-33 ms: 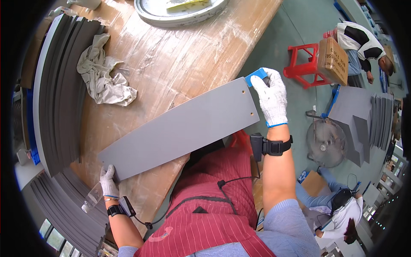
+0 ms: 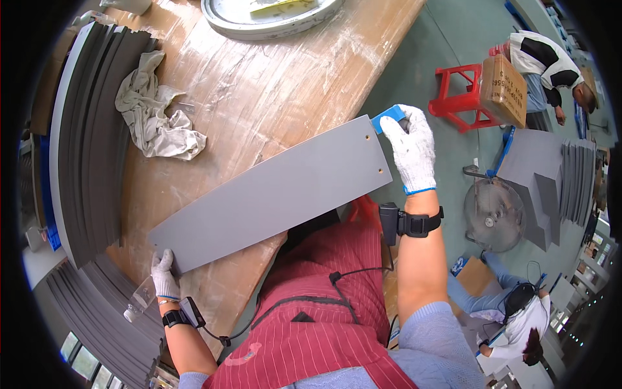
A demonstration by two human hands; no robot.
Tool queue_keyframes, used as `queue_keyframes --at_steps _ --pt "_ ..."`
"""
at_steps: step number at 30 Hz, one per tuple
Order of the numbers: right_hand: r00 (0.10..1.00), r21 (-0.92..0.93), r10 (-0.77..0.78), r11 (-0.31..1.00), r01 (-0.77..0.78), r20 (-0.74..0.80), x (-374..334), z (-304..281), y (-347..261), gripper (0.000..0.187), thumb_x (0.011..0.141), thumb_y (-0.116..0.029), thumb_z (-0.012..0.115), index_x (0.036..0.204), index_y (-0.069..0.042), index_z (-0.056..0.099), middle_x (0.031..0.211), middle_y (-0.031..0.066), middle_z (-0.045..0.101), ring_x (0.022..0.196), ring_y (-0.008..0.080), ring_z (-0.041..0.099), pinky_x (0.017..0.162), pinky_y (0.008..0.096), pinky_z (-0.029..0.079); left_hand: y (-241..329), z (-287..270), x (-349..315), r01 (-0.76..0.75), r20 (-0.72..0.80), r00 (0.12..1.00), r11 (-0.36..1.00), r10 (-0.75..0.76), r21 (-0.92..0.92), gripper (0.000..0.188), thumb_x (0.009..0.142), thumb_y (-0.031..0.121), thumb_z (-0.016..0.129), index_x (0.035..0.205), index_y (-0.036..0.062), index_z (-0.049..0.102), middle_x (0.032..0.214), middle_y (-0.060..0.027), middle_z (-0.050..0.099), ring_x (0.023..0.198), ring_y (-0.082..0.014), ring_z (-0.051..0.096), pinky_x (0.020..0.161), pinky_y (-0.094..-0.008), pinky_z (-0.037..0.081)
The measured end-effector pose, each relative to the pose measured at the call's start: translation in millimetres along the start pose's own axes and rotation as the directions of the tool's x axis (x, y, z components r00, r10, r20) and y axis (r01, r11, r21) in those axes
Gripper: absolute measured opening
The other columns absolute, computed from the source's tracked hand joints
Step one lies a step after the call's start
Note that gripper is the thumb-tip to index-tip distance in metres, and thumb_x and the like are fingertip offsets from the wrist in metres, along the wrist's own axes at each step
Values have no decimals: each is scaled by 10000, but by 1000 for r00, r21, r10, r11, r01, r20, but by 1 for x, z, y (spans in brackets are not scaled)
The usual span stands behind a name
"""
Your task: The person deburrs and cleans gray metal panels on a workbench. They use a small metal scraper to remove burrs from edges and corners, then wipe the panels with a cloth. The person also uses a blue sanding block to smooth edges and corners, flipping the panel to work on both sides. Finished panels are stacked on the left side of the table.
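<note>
Grey flat panel lies diagonally across the near edge of the wooden table, its far end projecting past the table edge toward the person's right. Head view: the left hand, in a white knit glove, grips the panel's lower left corner, fingers closed around the edge. The right hand, also gloved, pinches a small blue block against the panel's upper right corner. A crumpled pale rag lies on the table well apart from the panel. Stacked dark grey panels run along the table's left side. Compared with the earlier frame, the panel, both hands and the block keep the same position; no shift is visible.
</note>
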State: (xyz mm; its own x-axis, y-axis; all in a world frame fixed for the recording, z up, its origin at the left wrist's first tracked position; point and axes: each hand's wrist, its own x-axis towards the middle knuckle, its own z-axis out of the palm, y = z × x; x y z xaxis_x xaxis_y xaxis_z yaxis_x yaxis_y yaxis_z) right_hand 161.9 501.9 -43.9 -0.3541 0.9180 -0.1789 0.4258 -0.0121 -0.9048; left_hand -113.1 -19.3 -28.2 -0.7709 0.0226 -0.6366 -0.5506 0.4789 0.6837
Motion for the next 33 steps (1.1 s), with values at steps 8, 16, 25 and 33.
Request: queue_keyframes --at_steps 8,16,25,33 --pt "995 -7 -80 997 80 -52 11 0 -1 301 853 -209 744 1080 -39 642 946 83 707 861 190 678 816 332 533 -2 -3 5 15 -23 1000 1000 -15 13 402 942 233 692 1268 29 573 1078 -36 663 918 -151 630 841 -314 522" --pt "1000 -70 17 997 -18 -22 -43 -24 9 312 849 -173 743 1108 -38 632 941 79 706 835 181 681 797 329 545 -6 -4 4 5 -60 998 1000 -5 2 435 942 235 695 1301 36 550 1111 -45 650 959 -155 622 834 -320 525" --pt "927 183 42 983 29 -373 -136 -25 48 400 888 -92 746 1232 -15 559 1075 98 650 924 160 659 848 313 549 -5 -4 6 5 -52 999 997 -1 78 505 936 341 691 1336 72 540 1146 -23 645 965 -151 627 777 -313 534" --pt "820 338 160 940 42 -549 -128 7 72 479 893 -37 725 1290 19 463 1202 121 546 1063 197 599 967 339 510 -9 -5 13 5 -76 997 996 2 90 525 935 361 688 1356 87 534 1202 -13 630 1010 -153 618 811 -331 534"
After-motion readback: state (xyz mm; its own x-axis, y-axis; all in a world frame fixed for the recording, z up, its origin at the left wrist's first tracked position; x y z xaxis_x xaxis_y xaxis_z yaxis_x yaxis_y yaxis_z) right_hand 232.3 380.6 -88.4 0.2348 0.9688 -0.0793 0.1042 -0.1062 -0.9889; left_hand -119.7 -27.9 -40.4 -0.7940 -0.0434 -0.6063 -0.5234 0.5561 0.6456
